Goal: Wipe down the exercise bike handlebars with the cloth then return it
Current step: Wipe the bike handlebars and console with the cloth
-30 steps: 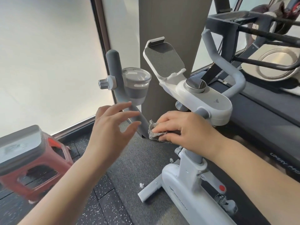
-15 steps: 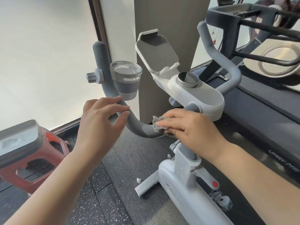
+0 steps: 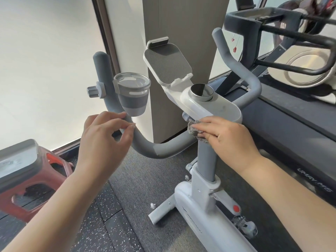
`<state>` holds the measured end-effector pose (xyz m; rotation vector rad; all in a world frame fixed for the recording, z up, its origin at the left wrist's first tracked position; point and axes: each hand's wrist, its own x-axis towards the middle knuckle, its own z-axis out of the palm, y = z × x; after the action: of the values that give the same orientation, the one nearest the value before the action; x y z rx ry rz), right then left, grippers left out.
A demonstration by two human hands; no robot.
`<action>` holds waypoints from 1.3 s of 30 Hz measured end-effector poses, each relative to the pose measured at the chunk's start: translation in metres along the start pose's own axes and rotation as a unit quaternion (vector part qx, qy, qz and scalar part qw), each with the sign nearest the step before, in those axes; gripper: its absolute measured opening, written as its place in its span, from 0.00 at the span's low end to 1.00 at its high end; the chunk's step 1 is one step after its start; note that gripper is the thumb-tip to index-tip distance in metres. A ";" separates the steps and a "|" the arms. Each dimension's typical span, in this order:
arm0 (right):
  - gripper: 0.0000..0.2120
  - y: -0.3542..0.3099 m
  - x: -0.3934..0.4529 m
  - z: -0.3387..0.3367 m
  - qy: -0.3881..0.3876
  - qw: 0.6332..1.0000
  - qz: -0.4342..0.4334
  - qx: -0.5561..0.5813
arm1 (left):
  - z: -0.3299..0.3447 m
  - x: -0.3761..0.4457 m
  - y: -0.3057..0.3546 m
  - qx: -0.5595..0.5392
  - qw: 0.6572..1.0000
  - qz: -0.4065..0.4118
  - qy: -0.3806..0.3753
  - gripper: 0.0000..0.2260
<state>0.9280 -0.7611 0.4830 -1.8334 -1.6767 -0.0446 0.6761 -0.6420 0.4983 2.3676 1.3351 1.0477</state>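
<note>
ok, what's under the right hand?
A grey fuzzy cloth, pressed by the right hand onto the grey padded handlebar near the stem. Only the cloth's left edge shows; the rest, and the bar beneath it, is covered.

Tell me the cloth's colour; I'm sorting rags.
Grey, a fuzzy cloth under the right hand, seen in the head view.
</note>
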 end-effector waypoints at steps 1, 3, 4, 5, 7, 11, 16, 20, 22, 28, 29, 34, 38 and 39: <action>0.14 0.002 0.001 -0.001 0.004 1.000 0.008 -0.010 | 0.000 0.000 0.000 0.002 1.000 0.000 0.001 0.03; 0.14 0.005 0.003 -0.005 0.012 0.999 0.026 -0.033 | 0.000 0.000 0.000 0.003 1.000 -0.001 -0.001 0.03; 0.13 0.007 0.003 -0.006 0.016 0.998 0.034 -0.052 | 0.000 0.000 0.000 0.003 1.000 -0.002 -0.003 0.03; 0.13 0.009 0.004 -0.007 0.020 0.996 0.045 -0.072 | 0.000 -0.001 0.000 0.004 1.000 -0.003 -0.004 0.03; 0.12 0.010 0.006 -0.009 0.027 0.993 0.065 -0.092 | 0.000 0.000 0.001 0.004 1.000 -0.002 -0.005 0.03; 0.11 0.006 0.009 -0.008 0.018 0.993 0.087 -0.084 | -0.001 -0.001 0.000 0.001 1.000 -0.002 -0.010 0.04; 0.10 -0.002 0.005 -0.003 0.040 0.995 0.094 -0.010 | -0.001 -0.001 -0.004 -0.008 1.000 0.000 -0.012 0.04; 0.09 -0.023 -0.008 0.013 0.057 0.997 0.049 0.034 | -0.002 0.002 -0.007 -0.017 0.999 0.015 -0.023 0.04; 0.10 -0.034 -0.014 0.022 0.070 0.996 0.030 0.044 | -0.004 0.003 -0.011 -0.021 0.999 0.030 -0.027 0.04; 0.10 -0.073 -0.015 0.039 0.057 0.995 0.024 0.084 | -0.008 0.009 -0.024 -0.040 0.994 0.086 -0.050 0.06; 0.10 -0.080 -0.015 0.040 0.053 0.994 0.024 0.090 | -0.009 0.010 -0.026 -0.042 0.993 0.093 -0.052 0.06; 0.10 -0.113 -0.015 0.054 0.054 0.997 0.000 0.058 | -0.010 0.015 -0.035 -0.050 0.988 0.133 -0.064 0.06; 0.14 -0.111 -0.020 0.058 0.063 0.998 0.010 0.022 | -0.011 0.019 -0.041 -0.059 0.984 0.150 -0.075 0.07; 0.14 -0.110 -0.021 0.057 0.065 0.998 0.011 0.016 | -0.011 0.019 -0.041 -0.061 0.983 0.152 -0.077 0.07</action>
<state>0.8028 -0.7554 0.4754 -1.7841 -1.5588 -0.1249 0.6477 -0.6047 0.4947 2.5506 0.8496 0.9651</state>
